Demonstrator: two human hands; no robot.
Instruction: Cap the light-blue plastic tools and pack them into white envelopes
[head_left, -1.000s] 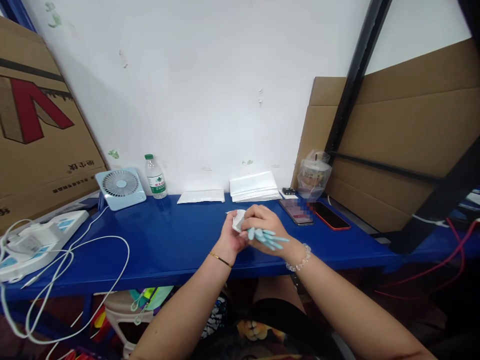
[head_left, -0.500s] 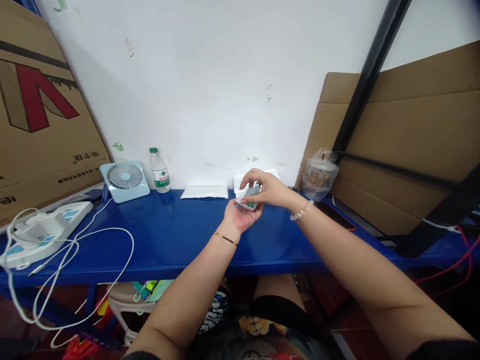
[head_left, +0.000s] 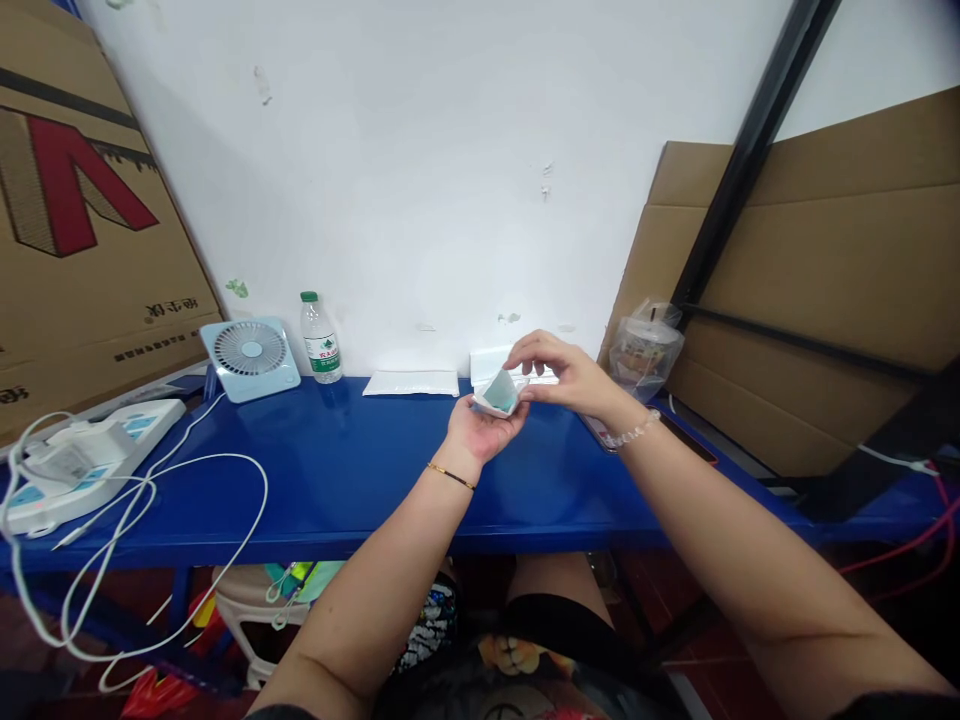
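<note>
A small folded paper box (head_left: 500, 393), white outside and pale teal inside, rests in my left hand (head_left: 481, 432), raised above the blue table. The palm faces up, and the fingers curl around the paper from below. Its top is open, with a pointed flap standing up. My right hand (head_left: 574, 378) comes in from the right, thumb and fingertips closed at the box's right edge. Just behind the hands, a white sheet or packet (head_left: 486, 362) by the wall is partly covered by them.
On the blue table (head_left: 360, 470) are a light blue fan (head_left: 251, 358), a water bottle (head_left: 322, 345), a flat white packet (head_left: 411, 382) and a power strip (head_left: 112, 460) with looping cables. A bagged cup (head_left: 645, 350) and a phone (head_left: 686, 440) lie right. Cardboard (head_left: 840, 290) flanks the frame (head_left: 739, 180).
My right hand has shifted right from over the paper to its right edge, uncovering the teal inside. The left hand stays nearly where it was.
</note>
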